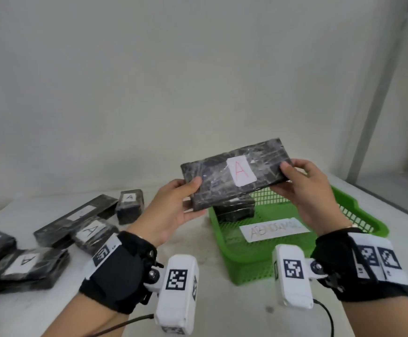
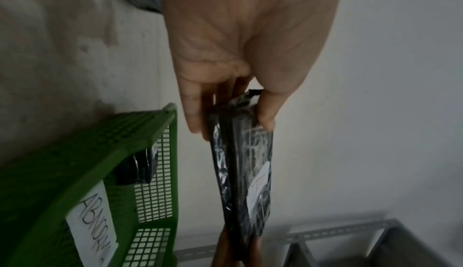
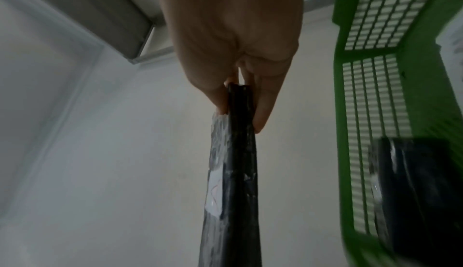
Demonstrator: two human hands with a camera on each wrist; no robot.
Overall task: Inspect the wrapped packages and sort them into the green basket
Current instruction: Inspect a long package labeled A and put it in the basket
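Note:
I hold a flat black wrapped package [image 1: 224,177] with a white label bearing a red "A" up in the air, above the far left corner of the green basket [image 1: 358,212]. My left hand [image 1: 181,203] pinches its left end, thumb on top and fingers beneath. My right hand [image 1: 297,183] pinches its right end the same way. The left wrist view shows the package [image 2: 240,172] edge-on under the left hand [image 2: 233,117]. In the right wrist view the package [image 3: 233,172] hangs below the right hand [image 3: 240,101]. Another black package [image 1: 235,210] lies inside the basket.
Several more black wrapped packages [image 1: 23,268] with white "A" labels lie on the white table [image 1: 222,300] to the left. A white handwritten sign [image 1: 273,229] lies on the basket floor. A pale wall stands behind, and a metal frame [image 2: 350,235] shows in the left wrist view.

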